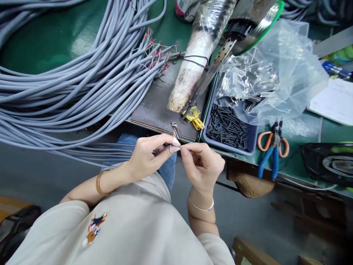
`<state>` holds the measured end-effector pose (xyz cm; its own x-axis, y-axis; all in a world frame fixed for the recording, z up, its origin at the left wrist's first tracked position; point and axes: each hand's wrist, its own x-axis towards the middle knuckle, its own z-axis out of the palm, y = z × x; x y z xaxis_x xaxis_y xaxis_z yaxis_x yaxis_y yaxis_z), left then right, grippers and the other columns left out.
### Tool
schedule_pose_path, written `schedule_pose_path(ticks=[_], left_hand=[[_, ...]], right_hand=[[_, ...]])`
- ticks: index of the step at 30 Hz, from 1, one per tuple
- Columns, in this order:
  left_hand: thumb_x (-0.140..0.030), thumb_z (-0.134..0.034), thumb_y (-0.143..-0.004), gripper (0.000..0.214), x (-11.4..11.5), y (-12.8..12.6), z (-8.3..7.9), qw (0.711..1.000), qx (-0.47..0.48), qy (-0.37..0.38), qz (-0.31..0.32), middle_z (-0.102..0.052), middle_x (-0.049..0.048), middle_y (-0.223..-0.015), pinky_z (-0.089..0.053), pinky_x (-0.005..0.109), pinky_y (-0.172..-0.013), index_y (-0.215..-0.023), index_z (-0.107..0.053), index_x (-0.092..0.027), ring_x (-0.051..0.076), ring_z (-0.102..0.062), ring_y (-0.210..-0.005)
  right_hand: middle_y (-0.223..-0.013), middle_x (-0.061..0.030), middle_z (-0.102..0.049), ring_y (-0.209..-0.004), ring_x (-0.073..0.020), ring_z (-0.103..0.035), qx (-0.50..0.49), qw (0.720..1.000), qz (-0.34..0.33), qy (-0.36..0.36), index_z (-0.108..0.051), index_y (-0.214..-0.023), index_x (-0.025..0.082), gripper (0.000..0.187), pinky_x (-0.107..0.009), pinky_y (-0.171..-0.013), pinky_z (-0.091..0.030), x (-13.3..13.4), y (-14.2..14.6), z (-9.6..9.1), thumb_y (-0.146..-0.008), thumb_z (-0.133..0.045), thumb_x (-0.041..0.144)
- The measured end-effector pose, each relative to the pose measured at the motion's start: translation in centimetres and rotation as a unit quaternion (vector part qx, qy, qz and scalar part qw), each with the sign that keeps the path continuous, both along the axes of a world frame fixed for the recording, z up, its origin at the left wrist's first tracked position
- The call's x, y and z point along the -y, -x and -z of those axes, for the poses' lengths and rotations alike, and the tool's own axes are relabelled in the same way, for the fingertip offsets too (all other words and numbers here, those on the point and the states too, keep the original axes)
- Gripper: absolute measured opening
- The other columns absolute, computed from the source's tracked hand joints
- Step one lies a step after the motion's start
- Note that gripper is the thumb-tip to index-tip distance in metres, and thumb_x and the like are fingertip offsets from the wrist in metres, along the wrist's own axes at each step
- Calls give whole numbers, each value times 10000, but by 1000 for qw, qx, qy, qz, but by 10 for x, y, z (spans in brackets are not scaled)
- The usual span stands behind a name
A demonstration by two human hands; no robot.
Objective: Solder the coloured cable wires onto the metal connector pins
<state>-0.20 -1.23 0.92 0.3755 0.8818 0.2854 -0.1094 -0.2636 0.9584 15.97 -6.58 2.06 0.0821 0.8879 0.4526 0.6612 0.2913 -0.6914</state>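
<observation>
My left hand (151,151) is closed in a pinch at the bench's front edge, with white wrapping on its fingertips. Thin coloured wires show between those fingers, and a small metal multi-pin connector (176,130) stands just beyond them. An orange wire runs up towards this connector; whether it is joined there I cannot tell. Close beside it, my right hand (202,162) pinches thumb to forefinger on a thin reddish wire (180,148) that reaches across to the left fingertips. Yellow clips (196,121) lie on the brown board (150,110) behind the hands.
Grey cables (110,84) with stripped ends cover the left. A soldering iron (202,79) slants beside a white-wrapped object (184,77). To the right are a tray (255,141) of short black tubes (227,127), a plastic bag (292,70) of metal parts, pliers (271,156) and orange-handled cutters (264,141).
</observation>
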Motion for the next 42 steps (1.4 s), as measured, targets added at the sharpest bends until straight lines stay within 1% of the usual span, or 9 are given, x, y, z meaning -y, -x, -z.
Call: schedule_pose_path(ticks=[7, 10, 14, 17, 21, 25, 31, 35, 42], left_hand=[[-370, -809, -874, 261, -5, 5, -11, 960, 90, 237, 117, -721, 34, -729, -400, 162, -405, -862, -695, -135, 42, -508, -455], [-328, -794, -882, 210, -8, 5, -11, 970, 82, 198, 114, -719, 45, -744, -423, 161, -439, -850, -724, -133, 51, -539, -501], [-225, -799, -829, 107, -11, 1, -3, 996, 30, 78, 4, -740, 69, -850, -470, 162, -515, -786, -751, -139, 72, -597, -621], [-209, -794, -805, 104, -14, -2, 3, 993, 43, 111, -10, -759, 68, -878, -482, 153, -490, -773, -728, -134, 56, -587, -575], [-236, -830, -774, 197, -19, -4, 4, 971, 75, 227, 19, -763, 54, -852, -453, 142, -395, -748, -668, -127, 25, -548, -437], [-229, -889, -716, 243, -24, -4, 4, 958, 98, 267, 21, -762, 39, -821, -452, 129, -391, -748, -671, -126, 18, -549, -417], [-228, -904, -705, 247, -26, -9, 5, 956, 95, 277, -1, -738, 28, -771, -406, 134, -377, -767, -686, -131, 16, -505, -419], [-211, -882, -708, 223, -27, -13, 6, 962, 83, 259, -16, -712, 18, -765, -348, 151, -367, -750, -675, -138, 15, -460, -428], [-175, -792, -759, 114, -31, -15, 6, 987, 12, 147, -69, -688, 15, -729, -338, 165, -439, -724, -686, -151, 35, -489, -506]], right_hand=[[-882, -12, -784, -452, -46, -430, -118, 988, 83, 64, -747, -1150, 221, 237, -213, -417, -330, -6, -10, 2, -955, -701, 348], [-887, -11, -777, -449, -47, -415, -149, 980, 32, 128, -758, -1178, 219, 284, -208, -405, -324, -12, -10, 3, -953, -700, 382], [-822, 6, -741, -466, -62, -425, -149, 982, 40, 105, -780, -1159, 239, 244, -219, -424, -348, -11, -6, 5, -974, -674, 358], [-728, 35, -683, -468, -62, -404, -88, 992, 64, 63, -786, -1174, 265, 232, -228, -447, -345, -8, -4, 5, -970, -682, 299], [-579, 59, -533, -463, -75, -413, -27, 990, 107, -84, -814, -1099, 262, 207, -245, -445, -307, -11, -6, 8, -987, -653, 329], [-614, 84, -569, -384, -60, -414, -89, 941, 154, -288, -735, -1239, 297, 267, -225, -370, -310, -17, -10, 14, -997, -622, 301], [-973, 4, -815, -791, -157, -807, 25, 980, 119, -160, -668, -1144, 243, 241, -268, -689, -666, -12, -10, 23, -946, -674, 106], [-1090, -60, -823, -953, -161, -808, 115, 980, 52, -151, -653, -1008, 212, 180, -255, -836, -664, -15, -7, 30, -900, -732, 91], [-1103, -53, -820, -956, -168, -805, 44, 985, 67, -151, -621, -971, 230, 183, -286, -828, -668, -27, -2, 37, -897, -704, 84]])
